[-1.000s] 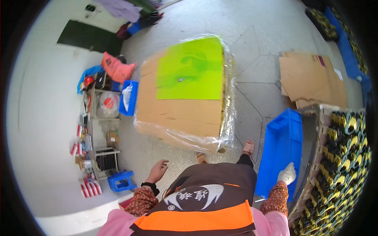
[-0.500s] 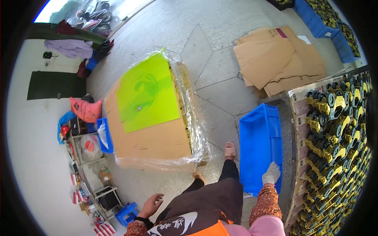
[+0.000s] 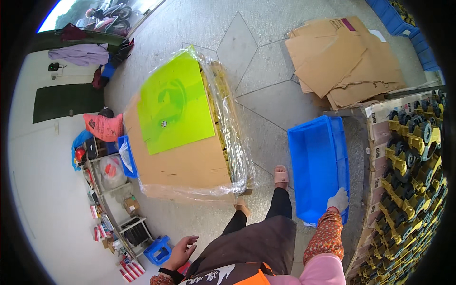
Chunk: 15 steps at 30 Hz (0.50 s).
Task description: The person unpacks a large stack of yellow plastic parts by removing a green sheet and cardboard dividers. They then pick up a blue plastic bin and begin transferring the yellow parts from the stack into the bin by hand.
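My right hand (image 3: 338, 200), in a pale glove, is at the right rim of a blue plastic crate (image 3: 316, 161), near its closest corner. Its fingers look closed over that rim, though the fingertips are partly hidden. No contents show inside the crate, which stands to the right of my feet. My left hand (image 3: 180, 251) is bare and hangs at my left side, fingers loosely bent and apart, with nothing in it.
Ahead on the left stands a film-wrapped stack topped with cardboard and a lime-green sheet (image 3: 178, 104). Flattened cardboard (image 3: 342, 61) lies at the far right. Yellow-and-black wheeled parts (image 3: 411, 161) are piled close on my right. A cluttered shelf (image 3: 116, 187) lines the left wall.
The view has shifted slightly. My right hand stays at the crate's right rim, and my left hand still hangs at my side.
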Motion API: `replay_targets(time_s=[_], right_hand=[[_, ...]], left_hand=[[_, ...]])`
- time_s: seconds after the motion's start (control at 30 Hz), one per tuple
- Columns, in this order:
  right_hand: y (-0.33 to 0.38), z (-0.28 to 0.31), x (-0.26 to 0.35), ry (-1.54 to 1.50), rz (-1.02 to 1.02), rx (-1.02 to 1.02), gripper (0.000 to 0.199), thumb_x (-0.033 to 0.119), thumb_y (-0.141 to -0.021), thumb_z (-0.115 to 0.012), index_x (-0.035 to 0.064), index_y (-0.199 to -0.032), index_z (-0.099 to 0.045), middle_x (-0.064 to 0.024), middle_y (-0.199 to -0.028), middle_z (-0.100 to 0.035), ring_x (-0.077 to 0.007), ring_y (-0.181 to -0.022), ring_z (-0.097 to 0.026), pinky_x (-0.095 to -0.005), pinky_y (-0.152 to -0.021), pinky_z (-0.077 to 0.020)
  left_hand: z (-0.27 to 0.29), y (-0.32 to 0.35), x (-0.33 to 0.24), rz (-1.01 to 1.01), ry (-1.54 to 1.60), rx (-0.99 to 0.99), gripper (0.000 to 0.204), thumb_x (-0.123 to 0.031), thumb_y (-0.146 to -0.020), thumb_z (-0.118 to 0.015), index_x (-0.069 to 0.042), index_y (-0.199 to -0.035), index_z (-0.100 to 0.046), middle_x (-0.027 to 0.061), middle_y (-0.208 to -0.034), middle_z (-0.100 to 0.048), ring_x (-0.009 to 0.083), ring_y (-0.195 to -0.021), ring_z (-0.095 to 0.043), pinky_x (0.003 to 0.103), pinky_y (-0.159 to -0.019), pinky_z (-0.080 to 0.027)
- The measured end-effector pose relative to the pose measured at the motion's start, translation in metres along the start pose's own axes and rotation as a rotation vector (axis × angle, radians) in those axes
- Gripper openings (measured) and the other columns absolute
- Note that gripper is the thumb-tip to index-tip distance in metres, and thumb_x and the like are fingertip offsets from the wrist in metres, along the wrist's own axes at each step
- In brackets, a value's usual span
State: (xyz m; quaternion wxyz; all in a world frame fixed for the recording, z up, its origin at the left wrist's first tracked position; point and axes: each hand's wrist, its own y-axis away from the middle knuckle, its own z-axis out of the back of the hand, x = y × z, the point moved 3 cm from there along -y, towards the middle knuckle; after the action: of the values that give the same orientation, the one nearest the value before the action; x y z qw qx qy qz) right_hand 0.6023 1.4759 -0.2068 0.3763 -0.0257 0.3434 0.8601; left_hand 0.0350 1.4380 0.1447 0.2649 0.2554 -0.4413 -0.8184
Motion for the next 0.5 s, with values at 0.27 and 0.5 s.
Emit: replay_targets(time_s=[0.27,0.5], right_hand=[[-0.046,-0.018,-0.013,0.060,-0.020,0.077,0.031,0.011,-0.093,-0.059,0.0136,-0.124,-0.057,-0.0118,-0.124,-0.065,-0.0346,-0.113,-0.066,-0.0476,-0.092,-0.0558],[-0.069,-0.044,-0.014,0.050,0.052,0.189,0.029,0.015,-0.093,-0.059,0.0110,-0.122,-0.057,-0.0169,-0.120,-0.067,-0.0393,-0.111,-0.067,-0.0533,-0.090,-0.0558]], left_hand=[[-0.027,-0.007,0.001,0.026,-0.057,0.106,0.036,-0.017,-0.101,-0.065,-0.011,-0.136,-0.060,0.0104,-0.128,-0.066,0.0234,-0.117,-0.065,0.038,-0.094,-0.054],[-0.033,-0.009,-0.001,0.068,-0.109,0.128,0.036,-0.016,-0.101,-0.064,-0.011,-0.137,-0.058,0.0110,-0.128,-0.066,0.0240,-0.118,-0.065,0.037,-0.094,-0.055]])
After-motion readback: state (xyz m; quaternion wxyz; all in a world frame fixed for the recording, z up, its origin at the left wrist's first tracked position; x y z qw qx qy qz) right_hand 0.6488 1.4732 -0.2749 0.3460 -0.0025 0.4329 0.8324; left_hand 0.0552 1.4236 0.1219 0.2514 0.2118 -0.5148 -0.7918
